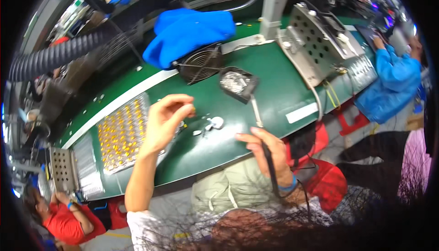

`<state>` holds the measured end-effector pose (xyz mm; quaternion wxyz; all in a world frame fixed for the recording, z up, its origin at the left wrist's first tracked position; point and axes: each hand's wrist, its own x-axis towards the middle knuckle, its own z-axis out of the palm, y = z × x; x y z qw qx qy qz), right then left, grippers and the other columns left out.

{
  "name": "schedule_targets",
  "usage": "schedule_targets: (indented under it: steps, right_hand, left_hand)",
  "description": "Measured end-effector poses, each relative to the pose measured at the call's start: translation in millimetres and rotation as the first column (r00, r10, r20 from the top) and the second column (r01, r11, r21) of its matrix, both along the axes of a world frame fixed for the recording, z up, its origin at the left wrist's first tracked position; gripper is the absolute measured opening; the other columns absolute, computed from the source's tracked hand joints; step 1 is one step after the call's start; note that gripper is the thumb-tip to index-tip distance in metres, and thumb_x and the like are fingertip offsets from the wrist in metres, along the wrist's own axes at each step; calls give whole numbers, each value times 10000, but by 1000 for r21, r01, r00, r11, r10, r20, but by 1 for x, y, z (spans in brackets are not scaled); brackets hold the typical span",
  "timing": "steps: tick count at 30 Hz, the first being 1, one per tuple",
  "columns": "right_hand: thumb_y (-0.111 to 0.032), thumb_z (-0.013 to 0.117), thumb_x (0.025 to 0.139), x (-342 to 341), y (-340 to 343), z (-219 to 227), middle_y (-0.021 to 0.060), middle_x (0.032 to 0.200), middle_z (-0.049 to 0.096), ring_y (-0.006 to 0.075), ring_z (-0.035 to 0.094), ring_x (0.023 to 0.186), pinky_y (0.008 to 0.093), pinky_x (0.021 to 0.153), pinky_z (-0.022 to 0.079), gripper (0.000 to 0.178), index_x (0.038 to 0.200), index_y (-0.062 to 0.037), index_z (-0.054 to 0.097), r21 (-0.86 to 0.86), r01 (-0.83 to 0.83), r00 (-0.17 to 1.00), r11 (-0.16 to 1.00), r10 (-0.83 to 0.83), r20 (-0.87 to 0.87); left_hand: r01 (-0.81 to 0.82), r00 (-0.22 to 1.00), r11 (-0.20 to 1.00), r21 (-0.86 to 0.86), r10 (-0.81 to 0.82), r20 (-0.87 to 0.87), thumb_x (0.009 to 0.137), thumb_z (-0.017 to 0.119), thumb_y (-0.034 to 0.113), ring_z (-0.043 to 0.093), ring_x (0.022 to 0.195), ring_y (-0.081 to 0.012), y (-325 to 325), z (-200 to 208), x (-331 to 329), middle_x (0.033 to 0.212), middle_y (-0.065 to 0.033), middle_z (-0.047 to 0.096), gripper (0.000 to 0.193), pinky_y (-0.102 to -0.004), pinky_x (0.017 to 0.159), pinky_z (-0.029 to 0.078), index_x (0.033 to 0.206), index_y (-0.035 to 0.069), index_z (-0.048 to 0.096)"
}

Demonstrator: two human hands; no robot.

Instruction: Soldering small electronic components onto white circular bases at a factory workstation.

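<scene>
Near the middle of the bench, my left hand point(163, 122) is raised with thumb and forefinger pinched together. A small yellowish piece point(193, 110) shows at the fingertips, too little of it to name. My right hand point(270, 152) is closed around the black handle of a soldering iron point(257, 111), its metal shaft pointing away from me toward a black tray point(250, 91) of small silvery parts. Between my hands lie a small round white item point(216, 123) and scattered bits. Left of my left hand is a clear tray point(109, 170) with rows of yellow parts.
A black fan point(201, 63) with a blue cloth point(190, 29) over it stands behind the parts tray. Farther right is a perforated metal fixture point(305, 45). A ribbed hose point(59, 52) crosses the upper left. People in blue point(388, 86) and red point(68, 221) sit at either side.
</scene>
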<state>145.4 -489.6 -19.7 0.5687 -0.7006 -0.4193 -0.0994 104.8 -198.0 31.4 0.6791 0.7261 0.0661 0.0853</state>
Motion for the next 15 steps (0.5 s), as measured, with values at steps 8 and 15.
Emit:
schedule_targets:
  steps: [8, 15]
  right_hand:
    - [-26, 594, 1021, 4, 25, -8, 146, 1088, 786, 198, 662, 639, 311, 639, 549, 307, 1311, 26, 507, -10, -90, 982, 996, 91, 165]
    - [-213, 748, 950, 0, 2, -34, 221, 931, 766, 212, 655, 628, 320, 598, 556, 543, 1367, 77, 554, 173, -154, 982, 973, 171, -85]
  left_hand:
    - [-77, 996, 992, -105, 71, -60, 994, 683, 36, 698, 968, -155, 6, -17, -24, 1131, -127, 740, 231, -296, 878, 576, 1210, -42, 705]
    - [38, 996, 999, -20, -36, 84, 939, 701, -69, 679, 1061, -171, 1, -21, -22, 1170, -125, 697, 167, -308, 931, 570, 1103, -47, 724]
